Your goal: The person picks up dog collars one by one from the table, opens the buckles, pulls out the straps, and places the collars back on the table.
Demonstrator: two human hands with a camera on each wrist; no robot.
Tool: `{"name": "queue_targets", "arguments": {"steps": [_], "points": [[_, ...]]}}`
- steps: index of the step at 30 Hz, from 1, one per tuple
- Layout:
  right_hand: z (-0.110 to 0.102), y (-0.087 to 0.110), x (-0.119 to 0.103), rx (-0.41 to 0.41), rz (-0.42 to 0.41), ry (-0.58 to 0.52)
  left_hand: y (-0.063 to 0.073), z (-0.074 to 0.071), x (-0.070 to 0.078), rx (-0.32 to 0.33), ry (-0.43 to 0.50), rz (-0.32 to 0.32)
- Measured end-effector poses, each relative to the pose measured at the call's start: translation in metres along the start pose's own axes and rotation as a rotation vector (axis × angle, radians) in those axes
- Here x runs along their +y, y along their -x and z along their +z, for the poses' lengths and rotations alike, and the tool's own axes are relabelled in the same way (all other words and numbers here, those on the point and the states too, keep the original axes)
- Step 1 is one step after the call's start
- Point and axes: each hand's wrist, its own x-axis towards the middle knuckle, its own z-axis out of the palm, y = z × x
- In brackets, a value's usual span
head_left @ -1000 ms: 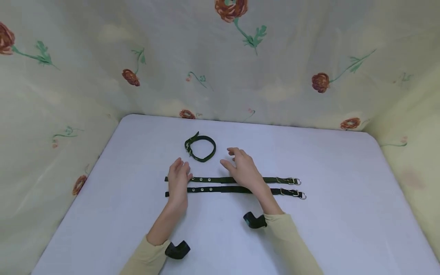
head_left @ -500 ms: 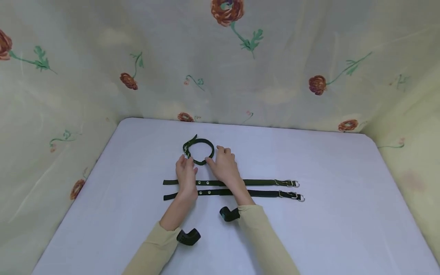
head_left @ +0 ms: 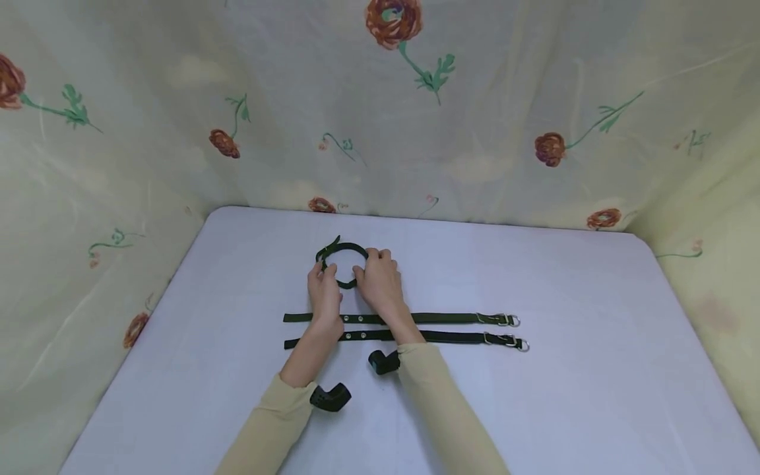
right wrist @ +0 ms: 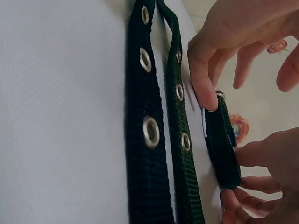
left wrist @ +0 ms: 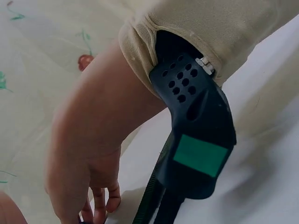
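A dark green pet collar (head_left: 347, 247), buckled into a ring, lies toward the back of the table. My left hand (head_left: 324, 297) is at its left side by the buckle, fingertips on the band. On the opposite side, my right hand (head_left: 381, 280) pinches the band between thumb and fingers; the right wrist view shows the looped collar (right wrist: 220, 149) between both hands. Under my wrists two unbuckled collars lie straight and side by side, a green collar (head_left: 445, 318) behind and a black collar (head_left: 454, 337) in front. My forearms hide parts of both.
The white table (head_left: 564, 396) has rounded back corners. A flowered curtain (head_left: 475, 145) hangs behind it and along both sides. Metal eyelets (right wrist: 151, 132) line the flat collars, whose buckles (head_left: 505, 320) lie to the right. Each wrist carries a black camera mount (head_left: 330, 397).
Both hands have moved away from the flat collars toward the looped collar. My right hand has come left onto its right side, my left hand forward to its buckle side.
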Motion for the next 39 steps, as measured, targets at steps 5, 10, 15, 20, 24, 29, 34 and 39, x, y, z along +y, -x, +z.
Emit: {"name": "queue_targets", "arguments": {"steps": [5,10,15,20,24,29,34,39], "points": [[-0.002,-0.002,-0.002,-0.023,0.023,-0.048,-0.001,-0.001,0.004,-0.008,0.007,-0.023],[-0.005,-0.002,-0.004,-0.033,0.031,-0.103,-0.003,-0.004,0.006,-0.005,0.046,-0.008],[-0.008,0.0,-0.003,-0.037,0.039,-0.126,-0.001,-0.008,0.007,-0.009,0.063,-0.009],[-0.012,0.004,-0.001,-0.032,0.031,-0.109,0.001,-0.01,0.007,-0.002,0.05,-0.037],[-0.018,0.008,0.001,-0.031,0.018,-0.102,0.002,-0.012,0.007,-0.006,0.03,-0.048],[-0.033,0.019,0.001,-0.04,-0.009,-0.112,0.007,-0.015,0.008,-0.044,0.003,-0.034],[-0.054,0.034,0.006,-0.053,-0.074,-0.18,0.022,-0.023,0.007,-0.089,-0.064,0.014],[-0.076,0.05,0.012,-0.101,-0.111,-0.272,0.036,-0.037,0.005,-0.152,-0.13,0.086]]}}
